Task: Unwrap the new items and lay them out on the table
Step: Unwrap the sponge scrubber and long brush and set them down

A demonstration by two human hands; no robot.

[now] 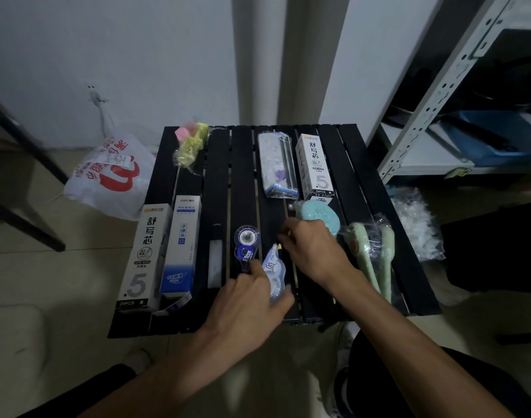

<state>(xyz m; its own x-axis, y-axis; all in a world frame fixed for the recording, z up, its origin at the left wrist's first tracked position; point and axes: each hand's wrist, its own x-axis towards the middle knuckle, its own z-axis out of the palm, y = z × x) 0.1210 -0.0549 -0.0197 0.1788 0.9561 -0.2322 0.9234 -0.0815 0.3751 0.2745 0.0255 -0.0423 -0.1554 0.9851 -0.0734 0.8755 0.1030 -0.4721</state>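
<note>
A black slatted table (pixel 364 164) holds the stationery. My left hand (pixel 249 300) rests near the front edge, fingers around a pale blue-white correction tape (pixel 273 267), with its index fingertip touching a clear-and-blue correction tape dispenser (pixel 246 244). My right hand (pixel 312 248) hovers just right of them, its fingertips pinched together over a slat; what they pinch is too small to tell. Behind it lies a wrapped teal sponge (pixel 318 217).
Two refill boxes (pixel 146 251) (pixel 181 245) lie front left, another box (pixel 314 167) and a wrapped pack (pixel 276 164) at the back. Wrapped green utensils (pixel 373 251) sit right, yellow-pink items (pixel 192 143) back left. A plastic bag (pixel 113 173) lies on the floor, crumpled wrap (pixel 418 224) and a shelf (pixel 439 86) to the right.
</note>
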